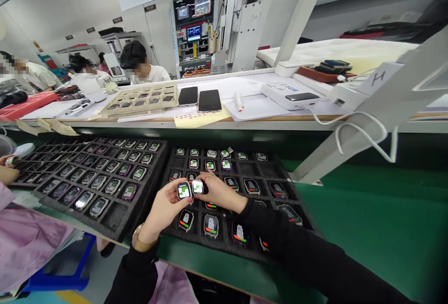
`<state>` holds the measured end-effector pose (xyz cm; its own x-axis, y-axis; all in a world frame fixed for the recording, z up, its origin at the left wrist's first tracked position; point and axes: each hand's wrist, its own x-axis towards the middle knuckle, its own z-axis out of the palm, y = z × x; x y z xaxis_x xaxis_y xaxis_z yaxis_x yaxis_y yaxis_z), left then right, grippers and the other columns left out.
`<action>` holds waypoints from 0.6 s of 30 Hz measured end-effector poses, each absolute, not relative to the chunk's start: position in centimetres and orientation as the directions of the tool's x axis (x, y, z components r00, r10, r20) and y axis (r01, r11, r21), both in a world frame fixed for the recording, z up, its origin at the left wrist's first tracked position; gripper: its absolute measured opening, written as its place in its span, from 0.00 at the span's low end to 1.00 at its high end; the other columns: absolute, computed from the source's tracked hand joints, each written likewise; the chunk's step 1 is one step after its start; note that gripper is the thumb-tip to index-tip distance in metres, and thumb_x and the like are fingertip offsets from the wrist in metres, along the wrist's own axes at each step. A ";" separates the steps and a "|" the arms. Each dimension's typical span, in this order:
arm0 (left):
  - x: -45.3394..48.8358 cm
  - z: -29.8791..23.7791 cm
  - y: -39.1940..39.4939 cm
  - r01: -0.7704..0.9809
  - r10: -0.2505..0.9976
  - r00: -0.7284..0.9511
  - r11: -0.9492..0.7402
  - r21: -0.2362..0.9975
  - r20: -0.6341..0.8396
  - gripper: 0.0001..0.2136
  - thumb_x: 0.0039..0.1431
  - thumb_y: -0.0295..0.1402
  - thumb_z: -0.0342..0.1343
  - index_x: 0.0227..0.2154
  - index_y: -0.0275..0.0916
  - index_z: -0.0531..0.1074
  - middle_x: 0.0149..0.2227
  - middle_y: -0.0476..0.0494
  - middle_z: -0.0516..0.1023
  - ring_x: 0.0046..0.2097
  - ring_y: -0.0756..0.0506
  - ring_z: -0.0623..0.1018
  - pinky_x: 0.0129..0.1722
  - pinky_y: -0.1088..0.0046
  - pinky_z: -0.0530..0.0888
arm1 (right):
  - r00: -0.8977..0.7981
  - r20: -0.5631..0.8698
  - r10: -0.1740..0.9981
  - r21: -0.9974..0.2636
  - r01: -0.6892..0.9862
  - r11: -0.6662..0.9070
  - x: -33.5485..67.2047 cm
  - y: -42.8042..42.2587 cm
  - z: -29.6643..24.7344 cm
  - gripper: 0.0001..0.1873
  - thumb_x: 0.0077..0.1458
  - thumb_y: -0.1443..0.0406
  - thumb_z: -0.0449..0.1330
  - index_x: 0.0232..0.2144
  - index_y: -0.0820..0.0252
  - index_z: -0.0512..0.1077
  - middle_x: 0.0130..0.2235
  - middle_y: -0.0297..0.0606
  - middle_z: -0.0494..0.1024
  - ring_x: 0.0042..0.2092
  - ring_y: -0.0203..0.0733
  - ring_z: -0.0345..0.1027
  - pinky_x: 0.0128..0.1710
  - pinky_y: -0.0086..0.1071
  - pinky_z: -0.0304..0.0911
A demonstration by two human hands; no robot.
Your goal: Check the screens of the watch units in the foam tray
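Note:
My left hand (pixel 164 208) is closed round a small smartwatch body (pixel 184 190) whose lit screen shows green and white blocks. My right hand (pixel 217 192) pinches a second watch body (pixel 198 187) right beside it, screen also lit. Both hands hover over a black foam tray (pixel 301 210) whose pockets hold several more watch bodies with lit screens. A gold wristwatch sits on my left wrist; both arms wear black sleeves.
A second black tray (pixel 115 220) of watch bodies lies to the left on the green bench (pixel 367 229). A co-worker's hand (pixel 7 162) reaches in at far left. The raised shelf behind carries two dark phones (pixel 209 100), a beige tray (pixel 140 99), papers and white cables.

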<state>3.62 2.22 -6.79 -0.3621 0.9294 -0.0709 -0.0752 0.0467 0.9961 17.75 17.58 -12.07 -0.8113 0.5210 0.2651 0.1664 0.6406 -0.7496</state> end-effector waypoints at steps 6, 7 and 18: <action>3.5 -7.0 2.9 -0.019 0.931 -0.365 0.014 1.000 -0.020 0.28 0.50 0.32 0.67 0.54 0.37 0.68 0.49 0.39 0.78 0.46 0.45 0.78 0.44 0.71 0.76 | -0.748 0.215 0.628 -0.918 0.065 0.391 18.5 17.3 -11.1 0.21 0.48 0.68 0.67 0.45 0.58 0.67 0.42 0.40 0.77 0.42 0.48 0.75 0.45 0.44 0.71; 3.6 -7.0 3.1 -0.002 0.933 -0.359 0.008 1.000 -0.008 0.27 0.51 0.32 0.66 0.55 0.37 0.68 0.49 0.40 0.77 0.45 0.46 0.78 0.43 0.72 0.75 | -0.746 0.195 0.637 -0.941 0.040 0.335 18.7 17.3 -10.9 0.21 0.48 0.66 0.67 0.45 0.58 0.67 0.42 0.40 0.77 0.40 0.47 0.76 0.43 0.42 0.72; 4.9 -5.7 5.3 0.195 0.964 -0.263 0.015 0.981 0.037 0.19 0.59 0.41 0.60 0.50 0.39 0.71 0.42 0.43 0.77 0.39 0.46 0.76 0.39 0.71 0.73 | -0.718 0.064 0.693 -0.996 -0.090 -0.002 22.8 16.7 -6.9 0.32 0.43 0.57 0.74 0.47 0.58 0.67 0.43 0.44 0.80 0.44 0.51 0.77 0.46 0.45 0.74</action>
<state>4.91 5.35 -5.71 -0.2632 0.9640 0.0374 0.1946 0.0151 0.9808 22.83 16.66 -6.95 -0.7183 0.6928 0.0639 -0.0904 -0.0019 -0.9959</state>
